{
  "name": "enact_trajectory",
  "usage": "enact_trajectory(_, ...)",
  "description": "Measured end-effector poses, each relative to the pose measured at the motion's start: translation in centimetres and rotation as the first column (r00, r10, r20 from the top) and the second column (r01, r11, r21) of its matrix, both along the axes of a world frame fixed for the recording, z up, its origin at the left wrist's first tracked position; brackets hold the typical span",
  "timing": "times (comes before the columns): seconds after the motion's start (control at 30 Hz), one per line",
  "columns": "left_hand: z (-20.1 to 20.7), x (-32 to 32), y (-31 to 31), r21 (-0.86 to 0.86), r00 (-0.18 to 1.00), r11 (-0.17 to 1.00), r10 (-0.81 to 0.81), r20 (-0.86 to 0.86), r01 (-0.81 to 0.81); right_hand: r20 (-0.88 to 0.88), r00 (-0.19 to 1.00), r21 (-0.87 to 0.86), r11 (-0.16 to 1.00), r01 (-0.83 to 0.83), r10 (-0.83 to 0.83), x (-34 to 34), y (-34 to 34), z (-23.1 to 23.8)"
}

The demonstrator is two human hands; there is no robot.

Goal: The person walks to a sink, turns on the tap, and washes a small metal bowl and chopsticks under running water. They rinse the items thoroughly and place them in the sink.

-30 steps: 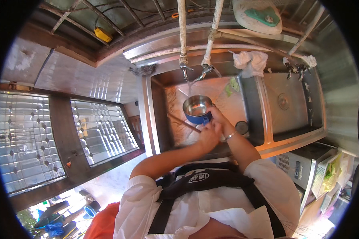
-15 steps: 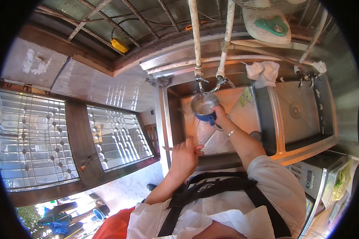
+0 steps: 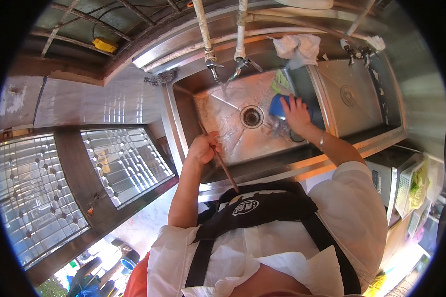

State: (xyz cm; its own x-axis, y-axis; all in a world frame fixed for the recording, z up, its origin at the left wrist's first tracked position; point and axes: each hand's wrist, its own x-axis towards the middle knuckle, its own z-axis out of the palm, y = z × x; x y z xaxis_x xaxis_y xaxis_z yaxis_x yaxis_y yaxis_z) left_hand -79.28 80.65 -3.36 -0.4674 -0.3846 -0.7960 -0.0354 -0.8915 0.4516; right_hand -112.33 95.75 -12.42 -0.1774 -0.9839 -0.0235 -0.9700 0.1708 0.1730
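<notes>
My left hand (image 3: 203,148) is closed around long, thin brown chopsticks (image 3: 226,172), held slanting over the left side of the steel sink basin (image 3: 223,159). In the right part of that basin, my right hand (image 3: 297,115) grips a blue cup (image 3: 278,105). The cup is tipped over, its inside turned away from view, and water splashes on the basin floor beside it. A round drain (image 3: 251,117) lies between my two hands. Green leaf scraps (image 3: 281,80) rest just behind the cup. Water runs from a tap (image 3: 241,63) at the back.
A second basin (image 3: 357,111) adjoins on the right, with its own taps (image 3: 353,52) behind. A crumpled white cloth (image 3: 297,47) hangs over the back of the divider. A scouring pad (image 3: 162,77) sits at the sink's back left corner. White pipes (image 3: 203,24) rise behind the basin.
My right hand has moved the cup from under the taps to the right and tipped it over. My left hand has moved forward and left, turning the chopsticks steeper. The view has shifted.
</notes>
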Motion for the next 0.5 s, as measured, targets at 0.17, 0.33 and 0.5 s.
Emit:
enact_trajectory(0.17,-3.2,-1.0,1.6,0.262,0.989,0.954,0.147,0.009,-0.144,0.044,0.989,-0.378,0.914,0.148,-0.142,-0.6,-2.3,3.2)
enact_trajectory(0.33,-2.4,-0.2,1.5,0.329,0.992,0.940,0.113,-0.058,-0.088,0.558,0.804,-0.269,0.871,0.412,-0.208,5.9,-4.4,4.0)
enact_trajectory(0.5,-0.7,-1.7,0.3,0.250,0.984,0.952,-0.171,-0.039,0.176,0.875,0.272,0.176,0.787,0.591,-0.400,12.4,-5.3,2.7)
